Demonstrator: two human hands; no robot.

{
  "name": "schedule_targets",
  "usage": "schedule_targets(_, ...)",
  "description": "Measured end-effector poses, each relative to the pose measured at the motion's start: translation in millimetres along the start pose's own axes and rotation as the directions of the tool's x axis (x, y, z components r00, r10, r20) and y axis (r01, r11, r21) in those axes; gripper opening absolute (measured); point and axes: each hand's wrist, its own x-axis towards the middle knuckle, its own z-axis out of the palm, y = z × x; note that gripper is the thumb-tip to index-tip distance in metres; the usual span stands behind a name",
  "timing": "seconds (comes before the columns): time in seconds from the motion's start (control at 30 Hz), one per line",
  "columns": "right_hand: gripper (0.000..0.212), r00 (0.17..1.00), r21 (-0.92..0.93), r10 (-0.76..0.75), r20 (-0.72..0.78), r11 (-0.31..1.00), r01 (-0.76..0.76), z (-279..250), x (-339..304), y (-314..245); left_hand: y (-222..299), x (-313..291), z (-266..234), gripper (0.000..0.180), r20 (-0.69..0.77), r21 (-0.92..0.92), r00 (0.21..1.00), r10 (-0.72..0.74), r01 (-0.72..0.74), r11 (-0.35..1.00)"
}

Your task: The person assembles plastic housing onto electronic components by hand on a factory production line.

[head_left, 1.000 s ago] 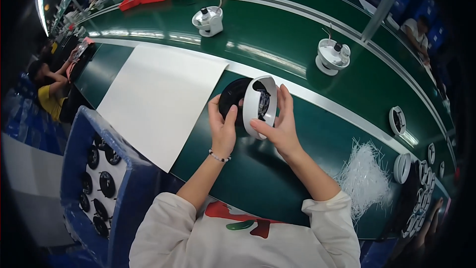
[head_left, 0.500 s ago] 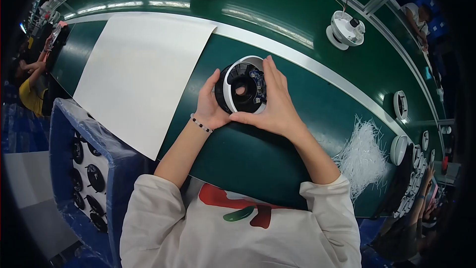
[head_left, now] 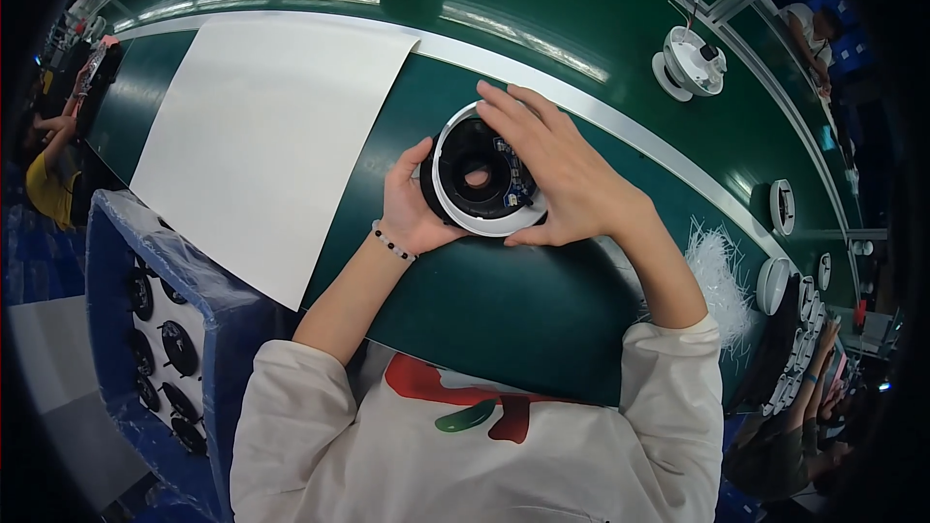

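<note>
Between my hands is a round black housing [head_left: 460,190] with a hole in its middle and a small blue circuit board [head_left: 518,184] on its right side. A white ring [head_left: 494,227] sits around the housing's upper rim; whether it is fully seated I cannot tell. My left hand [head_left: 415,201] is closed around the housing from the left, thumb up along its side, with the other fingers hidden beneath. From the right, my right hand [head_left: 572,174] grips the ring, fingers over its far edge and thumb at its near edge.
A white sheet [head_left: 271,136] covers the green bench at left. Beside it stands a blue bin [head_left: 218,349] with several black round parts. White strips [head_left: 717,281] are heaped at right. White assemblies [head_left: 693,63] stand on the green conveyor beyond. Other people sit at both sides.
The white ring now lies flatter and more centred around the black housing. My right hand has shifted over its far edge, with the elbow swung outward. My left hand keeps its hold.
</note>
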Motion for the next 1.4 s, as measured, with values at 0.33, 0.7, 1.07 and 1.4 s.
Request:
schedule_targets(0.33, 0.104, 0.986, 0.276, 0.113, -0.120, 0.958, -0.076, -10, -10, -9, 1, 0, 3, 0.064, 0.088, -0.014, 0.996, -0.011, 0.012, 1.000)
schedule_targets(0.7, 0.108, 0.758, 0.706, 0.627, -0.179, 0.619, -0.344, 49, -35, -43, -43, -22, 24, 0.064, -0.081, 0.190, 0.964, 0.255, -0.236, 0.953)
schedule_targets(1.07, 0.117, 0.900, 0.177, 0.301, -0.314, 0.950, -0.256, 32, -37, -68, -46, -34, 19, 0.057, 0.001, 0.165, 0.973, 0.231, -0.228, 0.960)
schedule_targets(1.4, 0.111, 0.886, 0.512, 0.389, -0.253, 0.831, -0.218, 36, -45, -70, -55, -44, 20, 0.056, 0.000, 0.074, 0.961, 0.276, -0.275, 0.959)
